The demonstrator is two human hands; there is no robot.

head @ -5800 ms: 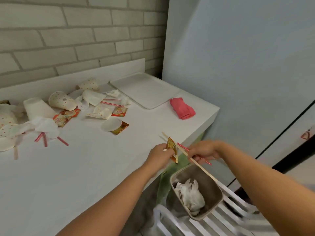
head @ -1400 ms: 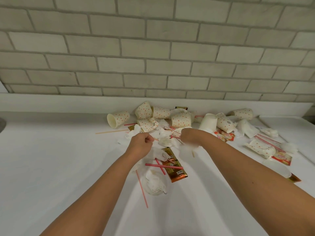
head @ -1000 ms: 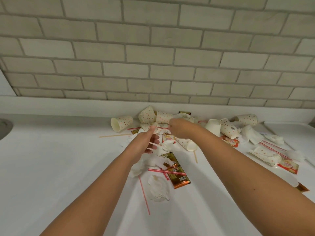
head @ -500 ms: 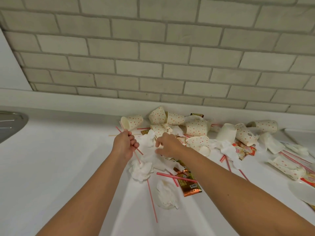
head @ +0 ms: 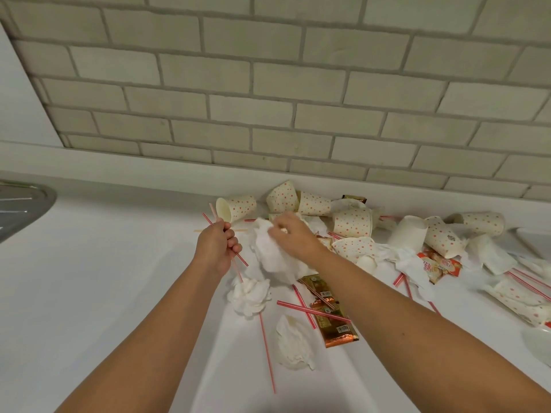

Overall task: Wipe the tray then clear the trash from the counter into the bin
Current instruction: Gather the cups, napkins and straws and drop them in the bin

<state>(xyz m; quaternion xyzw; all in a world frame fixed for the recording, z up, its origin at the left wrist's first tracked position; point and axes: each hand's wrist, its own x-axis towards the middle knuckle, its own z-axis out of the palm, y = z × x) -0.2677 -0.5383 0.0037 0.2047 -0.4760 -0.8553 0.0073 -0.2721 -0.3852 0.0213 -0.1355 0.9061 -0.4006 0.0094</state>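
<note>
Trash lies heaped on the white counter (head: 98, 293) against the brick wall: dotted paper cups (head: 351, 223), crumpled napkins, red straws and a gold wrapper (head: 331, 323). My left hand (head: 216, 245) grips a few red striped straws (head: 240, 257) in its fist, their ends sticking out above and below. My right hand (head: 290, 234) grips a large white napkin (head: 271, 251), lifted a little off the pile. The tray shows only as a white corner (head: 536, 234) at the far right. The bin is out of view.
A metal sink rim (head: 21, 207) sits at the far left. Two more crumpled napkins (head: 249, 295) and a long red straw (head: 267, 353) lie in front of my hands. A white lid (head: 538, 344) rests at the right edge.
Since I dropped items into the bin, I turned back to the pile. My left hand took hold of straws, and my right hand has just picked up the white napkin.
</note>
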